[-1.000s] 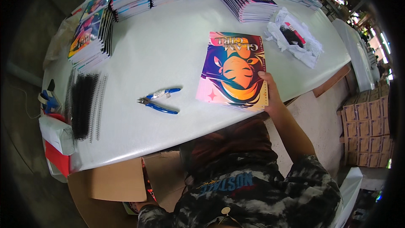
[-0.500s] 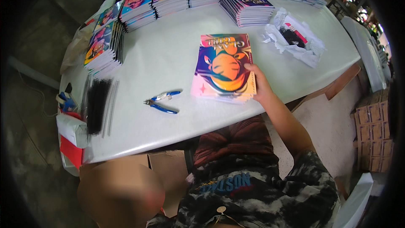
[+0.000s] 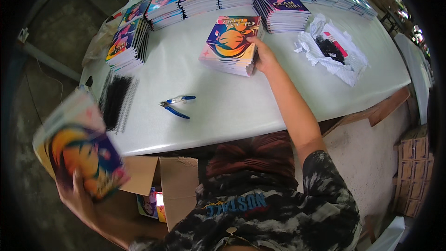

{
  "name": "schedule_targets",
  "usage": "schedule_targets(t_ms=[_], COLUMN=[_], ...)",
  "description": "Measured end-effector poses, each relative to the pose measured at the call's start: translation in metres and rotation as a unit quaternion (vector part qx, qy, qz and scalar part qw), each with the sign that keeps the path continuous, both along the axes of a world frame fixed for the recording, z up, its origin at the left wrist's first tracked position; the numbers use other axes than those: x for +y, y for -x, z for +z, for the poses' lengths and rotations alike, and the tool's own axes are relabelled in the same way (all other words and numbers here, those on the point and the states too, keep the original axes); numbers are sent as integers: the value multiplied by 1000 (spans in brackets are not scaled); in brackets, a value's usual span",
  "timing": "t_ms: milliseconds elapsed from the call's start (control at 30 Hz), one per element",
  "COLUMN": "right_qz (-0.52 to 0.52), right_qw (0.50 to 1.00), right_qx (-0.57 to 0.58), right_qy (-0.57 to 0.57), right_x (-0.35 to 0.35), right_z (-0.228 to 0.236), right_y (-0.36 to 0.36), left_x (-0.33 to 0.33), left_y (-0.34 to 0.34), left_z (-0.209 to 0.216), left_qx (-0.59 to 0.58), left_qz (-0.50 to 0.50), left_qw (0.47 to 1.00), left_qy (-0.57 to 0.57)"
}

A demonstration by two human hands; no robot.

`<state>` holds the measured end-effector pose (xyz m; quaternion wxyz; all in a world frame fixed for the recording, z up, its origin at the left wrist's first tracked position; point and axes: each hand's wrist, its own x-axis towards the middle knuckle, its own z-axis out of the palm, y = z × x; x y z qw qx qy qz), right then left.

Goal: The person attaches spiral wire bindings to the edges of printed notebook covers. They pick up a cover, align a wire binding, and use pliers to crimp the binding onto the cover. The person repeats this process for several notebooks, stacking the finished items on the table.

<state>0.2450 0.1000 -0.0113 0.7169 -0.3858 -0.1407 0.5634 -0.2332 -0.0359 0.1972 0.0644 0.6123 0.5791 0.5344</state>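
Note:
My right hand [image 3: 263, 57] grips the right edge of a book stack [image 3: 232, 39] on the white table, its thumb on top. The top cover has an orange cartoon figure on purple and faces away from me. At the left, my left hand [image 3: 76, 197] holds another bundle of books [image 3: 81, 148] with matching covers, raised and tilted beside the table edge. That bundle is blurred by motion. Blue-handled flush cutters [image 3: 176, 105] lie open on the table between my hands. Black plastic spiral coils [image 3: 117, 100] lie in a bunch beyond the left bundle.
Several coil-bound book stacks [image 3: 200, 2] line the far edge, with one stack [image 3: 283, 14] set nearer. White crumpled wrapping [image 3: 332, 49] with black bits sits at right. An open cardboard box [image 3: 179, 186] below the near edge contains colourful books. Cartons [image 3: 413, 172] are piled at lower right.
My left hand has come into view at the left with a bundle of books. My right hand and its stack have shifted farther away and slightly left; the view has shifted too.

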Motion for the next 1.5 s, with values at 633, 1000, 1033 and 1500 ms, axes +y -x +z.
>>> schedule_targets(t_ms=[633, 1000, 1033, 1500], right_qz=[-134, -107, -99, -80], right_qw=[911, 615, 590, 720], right_qx=[-385, -760, -778, -675], right_qy=[-67, -183, -192, -144], right_x=[-178, -118, -106, -80], right_z=[27, 90, 94, 77], right_y=[43, 59, 63, 57], left_x=[244, 87, 83, 113], left_y=[-341, -186, -190, -228], left_z=[-92, -203, -209, -178], left_qx=[345, 353, 360, -124], left_qz=[-191, -166, -163, -351], left_qw=[868, 873, 872, 923], left_qy=[301, 294, 290, 97])
